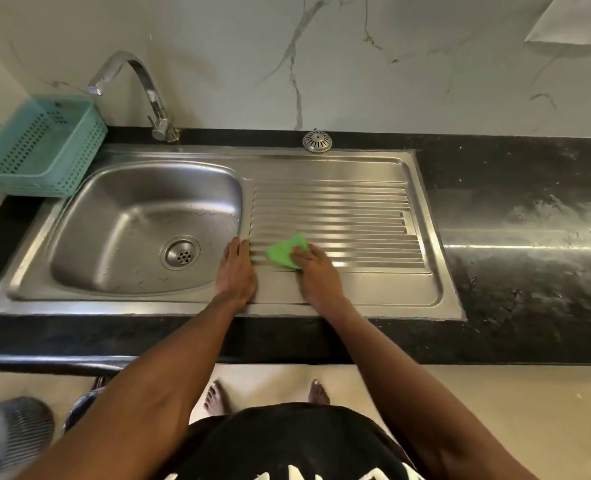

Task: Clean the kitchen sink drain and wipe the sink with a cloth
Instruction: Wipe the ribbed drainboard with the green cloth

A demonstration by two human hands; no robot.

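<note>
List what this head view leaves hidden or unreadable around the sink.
- Green cloth: its near part lies under the right hand.
- Right hand fingertips: blurred.
- Teal basket: left end cut off by the frame edge.
- Strainer cap on the counter: details too small.
- Drain: below the holes is dark.
- Left hand: covers the sink ledge beneath it.

My black stone counter (pixel 529 237) carries a steel sink unit (pixel 321 164) set into it, bowl on the left w/ drain (pixel 180 253), ribbed drainboard (pixel 356 209) on the right. Teal basket (pixel 41 147) sits on the counter's back-left corner, by the tap (pixel 138 88). A round steel strainer cap (pixel 317 141) lies on the back strip. Green cloth (pixel 285 252) lies on the ribs under my right hand (pixel 316 268); my left hand (pixel 236 268) rests flat beside it.
</note>
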